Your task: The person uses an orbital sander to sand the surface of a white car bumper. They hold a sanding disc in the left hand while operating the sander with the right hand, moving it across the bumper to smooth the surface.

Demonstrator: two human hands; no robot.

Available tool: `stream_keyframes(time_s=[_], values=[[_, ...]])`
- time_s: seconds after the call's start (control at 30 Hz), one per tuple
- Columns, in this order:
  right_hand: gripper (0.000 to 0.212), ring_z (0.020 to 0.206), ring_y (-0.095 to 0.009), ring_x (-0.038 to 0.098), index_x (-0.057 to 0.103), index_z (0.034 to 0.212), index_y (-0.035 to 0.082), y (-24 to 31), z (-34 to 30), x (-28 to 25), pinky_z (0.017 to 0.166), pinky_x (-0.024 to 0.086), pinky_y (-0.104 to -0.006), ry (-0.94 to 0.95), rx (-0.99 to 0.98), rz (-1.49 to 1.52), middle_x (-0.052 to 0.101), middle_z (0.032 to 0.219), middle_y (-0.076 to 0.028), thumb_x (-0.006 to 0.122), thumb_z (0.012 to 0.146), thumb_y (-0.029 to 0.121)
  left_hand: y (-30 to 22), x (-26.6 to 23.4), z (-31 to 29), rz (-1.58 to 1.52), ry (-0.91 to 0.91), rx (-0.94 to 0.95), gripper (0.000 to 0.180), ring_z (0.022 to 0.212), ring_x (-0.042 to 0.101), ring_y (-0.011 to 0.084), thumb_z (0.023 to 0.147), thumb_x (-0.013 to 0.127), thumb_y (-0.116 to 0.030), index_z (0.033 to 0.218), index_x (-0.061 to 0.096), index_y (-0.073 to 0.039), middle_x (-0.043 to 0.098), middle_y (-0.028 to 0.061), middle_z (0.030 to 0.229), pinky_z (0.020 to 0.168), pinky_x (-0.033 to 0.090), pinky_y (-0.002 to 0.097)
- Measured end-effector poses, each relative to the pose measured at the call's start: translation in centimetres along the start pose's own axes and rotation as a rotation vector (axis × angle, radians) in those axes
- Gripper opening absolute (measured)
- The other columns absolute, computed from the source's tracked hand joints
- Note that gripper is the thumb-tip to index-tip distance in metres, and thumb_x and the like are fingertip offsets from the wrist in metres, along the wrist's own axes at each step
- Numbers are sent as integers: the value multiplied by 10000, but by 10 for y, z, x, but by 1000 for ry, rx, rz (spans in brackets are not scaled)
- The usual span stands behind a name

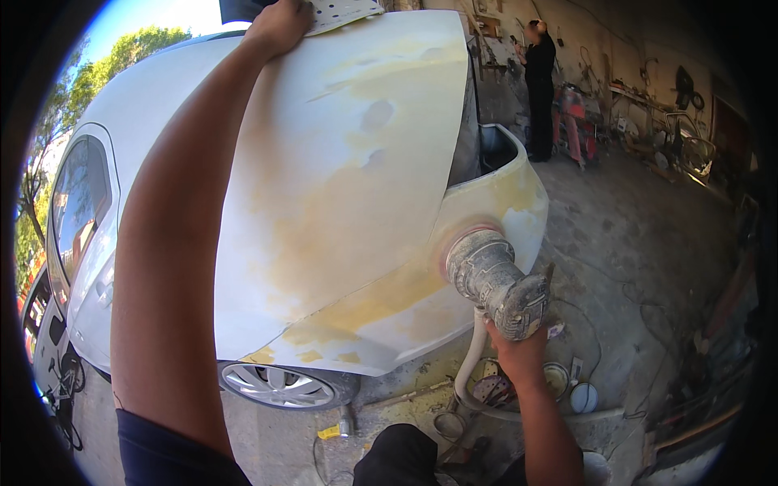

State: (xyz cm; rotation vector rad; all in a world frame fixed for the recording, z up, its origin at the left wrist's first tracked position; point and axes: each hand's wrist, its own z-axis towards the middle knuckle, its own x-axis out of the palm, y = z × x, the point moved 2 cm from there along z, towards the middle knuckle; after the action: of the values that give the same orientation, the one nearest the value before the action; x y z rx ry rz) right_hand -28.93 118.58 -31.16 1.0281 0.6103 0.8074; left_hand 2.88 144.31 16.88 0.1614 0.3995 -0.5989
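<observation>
Gripping the dusty grey sander (pixel 490 275) from below, the R hand (pixel 519 355) is closed round its handle. The sander's round pad sits against the lower panel (pixel 421 324) of the white car (pixel 267 211), under the lamp recess (pixel 499 150) & right by the seam. Pad rim looks blurred, so prob. spinning. L hand (pixel 279 28) is way up at the top of the view, on or just above the far part of the car, next to a white sheet w/ dark dots (pixel 344 14); can't tell if it pinches the sheet or just rests, b/c the fingers aren't clear there.

Main risk, IMO: one-handed hold on a heavy-looking tool. If the wrist tips, the pad edge could dig in & leave a gouge, esp. on the curve. Lingering on the yellowish patches (pixel 389 298) might cut them too thin. Drifting up could catch the pad on the recess rim or the seam edge.

Also the pale hose (pixel 472 360): it drops from the tool & bends along the floor near a white-lidded tub (pixel 583 397) & other clutter, so a snag or a knee (pixel 399 455) bumping it could yank the sander off line. W/ the L arm stretched that far, balance may suffer if the L hand slips.
</observation>
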Motion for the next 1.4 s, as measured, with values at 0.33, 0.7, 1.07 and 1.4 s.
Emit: stream_keyframes(time_s=[0.33,0.7,1.07,1.4], values=[[233,635,-134,644,684,1033,-9,23,3,4,587,508,-341,-40,-72,28,718,827,-46,852,886,56,-10,-6,1,27,-8,22,403,1171,671,520,1049,511,-333,1105,668,34,721,352,1147,1017,522,574],[480,1008,-249,730,657,1238,-30,29,-6,6,861,580,-446,-22,-116,-160,741,1148,-156,909,860,124,-3,-4,13,31,2,23,404,1175,672,516,1047,509,-332,1114,668,33,721,348,1152,1018,523,573],[371,713,-154,688,651,1155,-34,30,5,11,634,540,-340,-45,-13,63,734,932,-85,876,877,64,1,0,9,46,-4,3,401,1184,670,512,1054,500,-328,1128,671,26,719,345,1171,1024,526,570],[313,663,-131,649,669,1102,-21,44,10,11,605,511,-333,-28,-82,56,728,894,-60,871,879,65,-1,-2,7,28,8,-2,404,1188,671,509,1053,501,-337,1143,670,19,721,337,1178,1027,527,566]])
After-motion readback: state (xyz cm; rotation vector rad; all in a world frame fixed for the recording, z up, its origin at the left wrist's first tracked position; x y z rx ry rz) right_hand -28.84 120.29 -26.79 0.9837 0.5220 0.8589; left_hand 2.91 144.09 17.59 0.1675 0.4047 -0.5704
